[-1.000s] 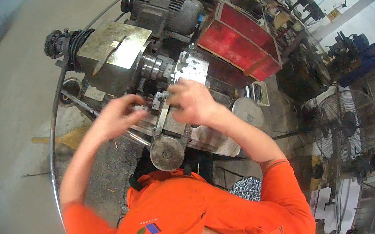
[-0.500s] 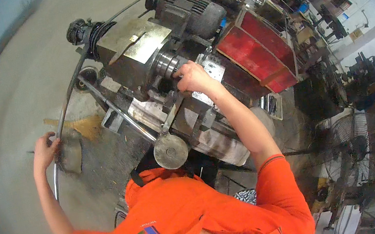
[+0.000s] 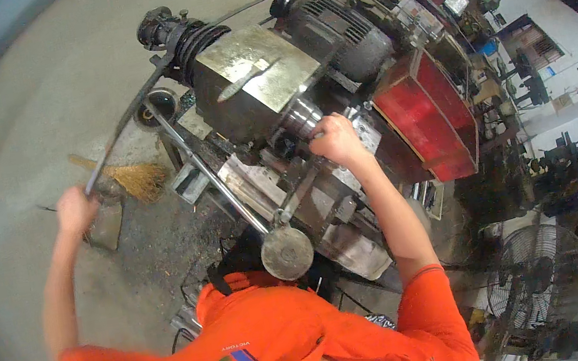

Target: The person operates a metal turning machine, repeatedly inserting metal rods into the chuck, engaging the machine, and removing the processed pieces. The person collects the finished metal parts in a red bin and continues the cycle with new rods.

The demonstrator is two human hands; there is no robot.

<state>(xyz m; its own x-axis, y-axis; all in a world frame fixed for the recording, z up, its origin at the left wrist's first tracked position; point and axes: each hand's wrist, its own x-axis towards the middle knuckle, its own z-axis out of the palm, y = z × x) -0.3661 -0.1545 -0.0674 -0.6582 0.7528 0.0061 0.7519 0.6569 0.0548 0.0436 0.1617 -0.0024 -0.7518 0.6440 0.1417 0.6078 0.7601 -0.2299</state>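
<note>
My left hand (image 3: 77,211) is closed around a long dark bar (image 3: 125,121) that slants up to the left end of a lathe-like machine. My right hand (image 3: 337,140) is at the mouth of the shiny round spindle nose (image 3: 301,114), its fingers curled in; whatever they hold is hidden. Above the spindle sits the machine's metal head cover (image 3: 271,82), with a flat pointed tool (image 3: 244,82) lying on it. In front of me, a second, shiny rod (image 3: 209,170) runs down to a round metal disc (image 3: 287,253).
Behind the spindle is a ribbed motor (image 3: 342,34). A red metal box (image 3: 428,111) stands to its right. On the floor at left lie a straw broom (image 3: 136,182) and a dustpan (image 3: 107,226). A caged fan (image 3: 534,267) stands at the lower right.
The view has shifted, so the machine sits lower and farther right. My left hand's fingers have closed more firmly around the bar. My right hand stays at the spindle nose.
</note>
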